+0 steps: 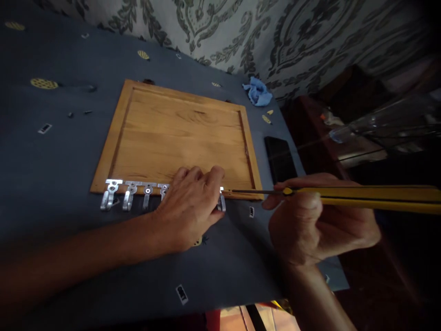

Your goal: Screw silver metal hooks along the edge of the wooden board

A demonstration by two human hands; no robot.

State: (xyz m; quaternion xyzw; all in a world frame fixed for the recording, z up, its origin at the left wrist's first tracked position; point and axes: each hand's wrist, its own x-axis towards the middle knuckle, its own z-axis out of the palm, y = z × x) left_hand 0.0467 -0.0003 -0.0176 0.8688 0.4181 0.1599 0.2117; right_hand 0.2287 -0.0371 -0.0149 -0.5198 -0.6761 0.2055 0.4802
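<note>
A wooden panel (182, 133) with a raised frame lies flat on the grey-blue tablecloth. Along its near edge runs a silver hook rail (148, 188), with several metal hooks jutting over the edge. My left hand (193, 202) is closed over the right part of this rail, its fingers bent onto the panel and hiding some hooks. In my right hand (306, 225) is a yellow-handled screwdriver (372, 195), gripped between thumb and fingers. Its thin shaft points left, with the tip by the rail's right end; whether it touches a screw I cannot tell.
Right of the panel lies a flat black object (279, 158), possibly a phone. A crumpled blue cloth (257, 92) sits near the patterned wall. Two small dark pieces (70, 115) lie left of the panel. Dark furniture (317, 133) with clutter stands beyond the table's right edge.
</note>
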